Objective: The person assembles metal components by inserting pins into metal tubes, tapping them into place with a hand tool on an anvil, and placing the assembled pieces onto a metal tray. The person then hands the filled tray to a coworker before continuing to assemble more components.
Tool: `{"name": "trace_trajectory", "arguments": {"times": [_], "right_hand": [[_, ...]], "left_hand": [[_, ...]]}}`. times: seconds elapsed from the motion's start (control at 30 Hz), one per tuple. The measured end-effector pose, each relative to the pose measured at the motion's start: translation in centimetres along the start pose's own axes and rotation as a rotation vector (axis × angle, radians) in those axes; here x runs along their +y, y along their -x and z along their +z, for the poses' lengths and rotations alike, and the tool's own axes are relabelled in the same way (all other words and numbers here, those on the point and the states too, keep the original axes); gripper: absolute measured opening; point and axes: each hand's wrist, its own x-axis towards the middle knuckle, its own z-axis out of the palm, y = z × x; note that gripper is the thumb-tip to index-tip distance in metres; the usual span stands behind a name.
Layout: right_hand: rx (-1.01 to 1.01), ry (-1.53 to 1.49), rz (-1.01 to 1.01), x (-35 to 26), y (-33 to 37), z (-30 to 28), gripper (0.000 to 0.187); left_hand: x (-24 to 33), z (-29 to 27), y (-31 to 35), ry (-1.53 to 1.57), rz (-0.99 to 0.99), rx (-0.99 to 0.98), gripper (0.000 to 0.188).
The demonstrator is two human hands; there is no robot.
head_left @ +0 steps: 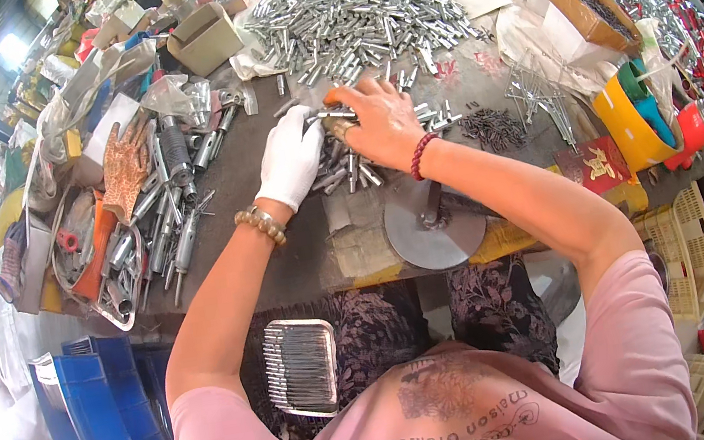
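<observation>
My left hand, in a white glove, pinches one end of a small silver metal tube. From the other side my bare right hand grips the same tube, with an orange covering on a fingertip. Both hands meet just above a small heap of similar metal tubes on the dark workbench. To the right of that heap lies a pile of small dark screw-like pieces. A large mound of silver tubes spreads beyond my hands. What sits inside the tube is too small to make out.
A round grey disc is at the bench's near edge. On the left are hand tools and an orange-stained glove; on the right, a yellow container, a red card and long thin metal rods. Blue bins stand below left.
</observation>
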Motion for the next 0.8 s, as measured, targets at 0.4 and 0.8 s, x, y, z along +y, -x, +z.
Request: {"name": "trace_trajectory", "arguments": {"times": [0.4,0.8], "right_hand": [[-0.015,-0.028,-0.282,-3.6,3.6,1.6,0.058],[-0.508,0.38,-0.111,9.7,3.5,-12.6,0.073]], "left_hand": [[2.6,-4.3,6.5,-0.439,0.024,-0.008,0.039],[7.1,-3.0,14.0,-0.446,-0.121,0.276,0.056]]}}
